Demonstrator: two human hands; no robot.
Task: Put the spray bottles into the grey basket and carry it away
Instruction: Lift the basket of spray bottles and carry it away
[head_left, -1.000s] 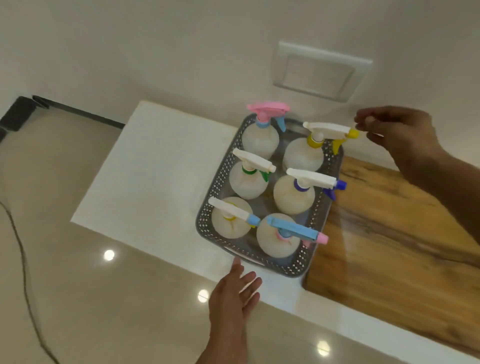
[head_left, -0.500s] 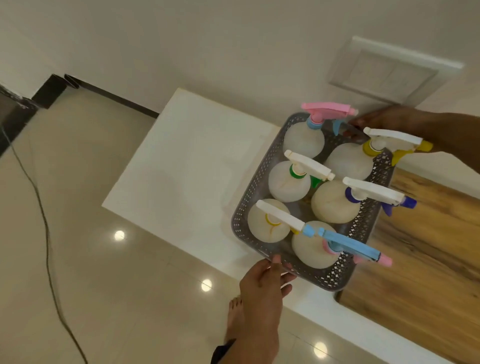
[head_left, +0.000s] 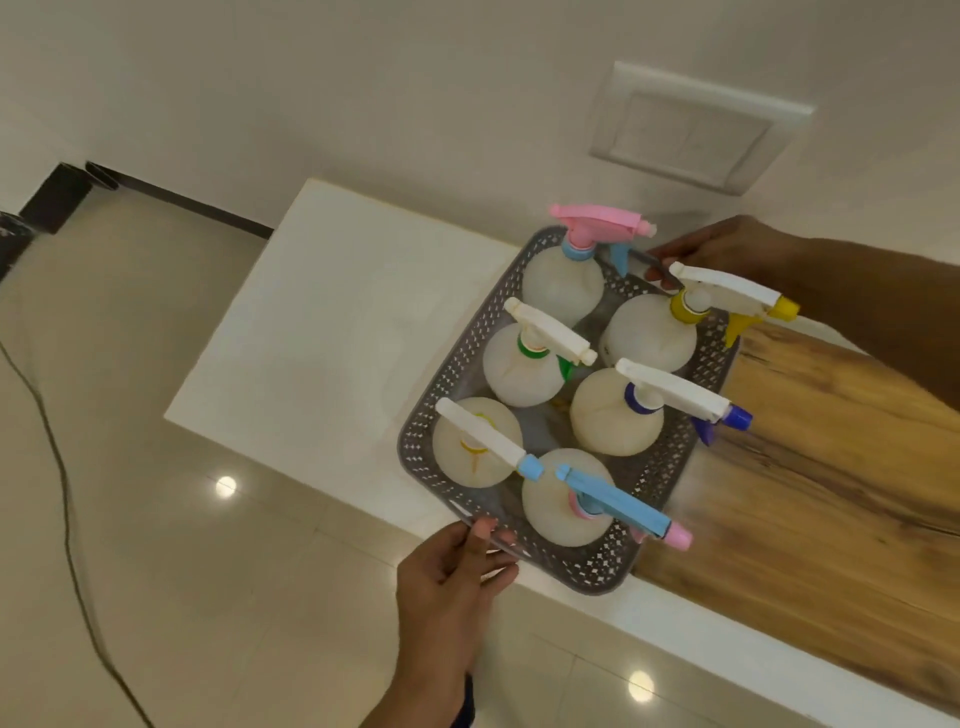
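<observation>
With all six spray bottles (head_left: 563, 283) standing upright inside it, the grey basket (head_left: 670, 457) sits on the white countertop (head_left: 332, 332), its right side over the seam where a wooden board (head_left: 831, 467) begins. The left hand (head_left: 457, 577) closes on the near short end, thumb over the rim and fingers curled beneath the edge. The right hand (head_left: 722, 249) reaches the far short end, fingers bent over the rim behind the yellow-trigger bottle (head_left: 649, 332); how firmly it is closed cannot be told, since that bottle's spray head hides part of it. Loading appears complete; the lift and carry remain.

Judged risks:
- Uneven lift. Raising one end before the other would tilt the basket, and the round-bodied, top-heavy bottles could topple against one another.
- Overhanging nozzles. The yellow (head_left: 784, 309), blue (head_left: 737, 415) and pink (head_left: 678, 535) tips project beyond the rim and could catch on the right forearm or nearby surfaces.
- Flexing. The perforated plastic walls may bow under the load if held only by fingertips.
- Near corner. It already overhangs the counter edge, so a slipped left grip would let it drop.
</observation>
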